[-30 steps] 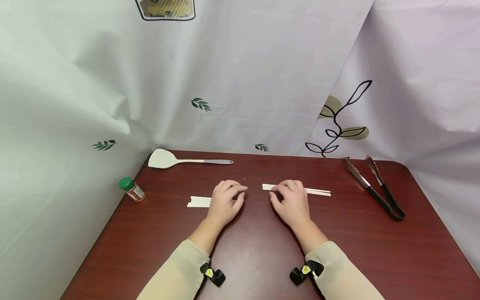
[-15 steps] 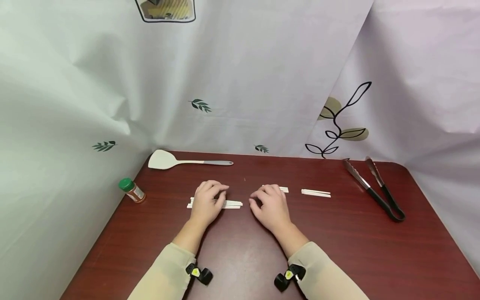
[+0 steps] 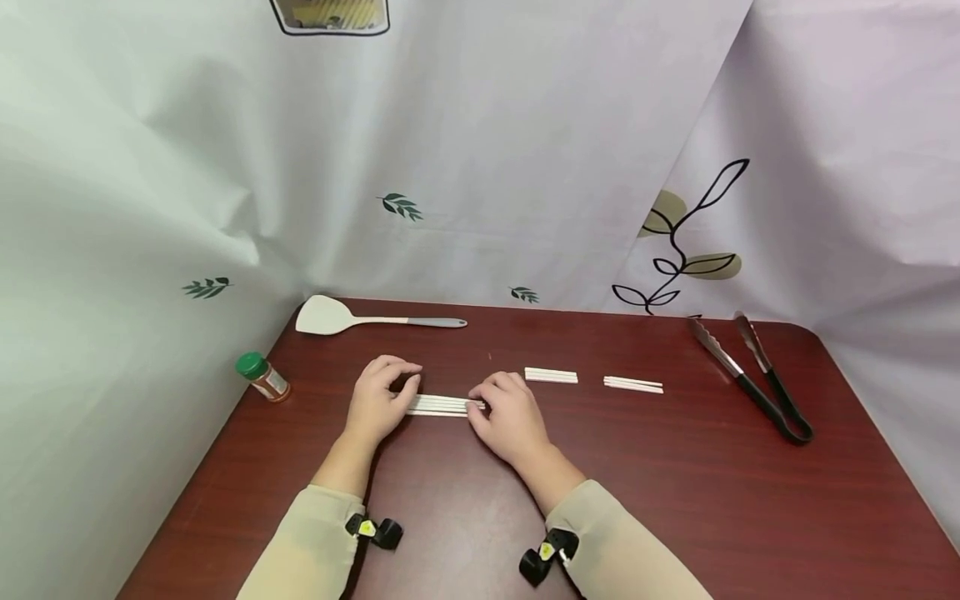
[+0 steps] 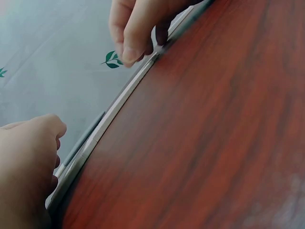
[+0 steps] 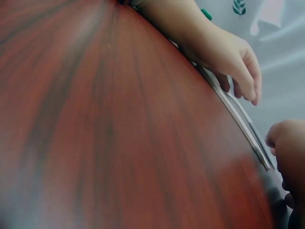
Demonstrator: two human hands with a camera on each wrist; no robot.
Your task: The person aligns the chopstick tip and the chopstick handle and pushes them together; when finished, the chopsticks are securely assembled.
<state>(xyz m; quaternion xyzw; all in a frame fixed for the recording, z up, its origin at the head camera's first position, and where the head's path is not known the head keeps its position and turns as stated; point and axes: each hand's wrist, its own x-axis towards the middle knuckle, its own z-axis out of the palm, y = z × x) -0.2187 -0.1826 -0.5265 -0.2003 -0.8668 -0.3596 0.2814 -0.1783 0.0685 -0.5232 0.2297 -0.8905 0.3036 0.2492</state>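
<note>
Several thin white sticks (image 3: 442,406) lie side by side on the table, pointing left to right. My left hand (image 3: 377,398) rests at their left end, fingers loosely curved, and hides that end. At the opposite end is my right hand (image 3: 512,417), its thumb and fingertips right at the stick tips. In the left wrist view the right hand (image 4: 138,28) hangs with fingers bent down over the sticks (image 4: 119,102). The right wrist view shows the left hand (image 5: 219,55) with relaxed fingers over the sticks (image 5: 238,119).
Two small groups of shorter white sticks (image 3: 551,376) lie to the right of my hands. A spatula (image 3: 330,317) lies along the back edge, a green-capped spice jar (image 3: 264,379) stands at left, and black-handled metal tongs (image 3: 750,379) lie at right. Cloth walls surround the table (image 3: 712,483).
Both hands have moved left, from above the middle to the two ends of the left stick group. The two right-hand stick groups, earlier partly covered, are uncovered.
</note>
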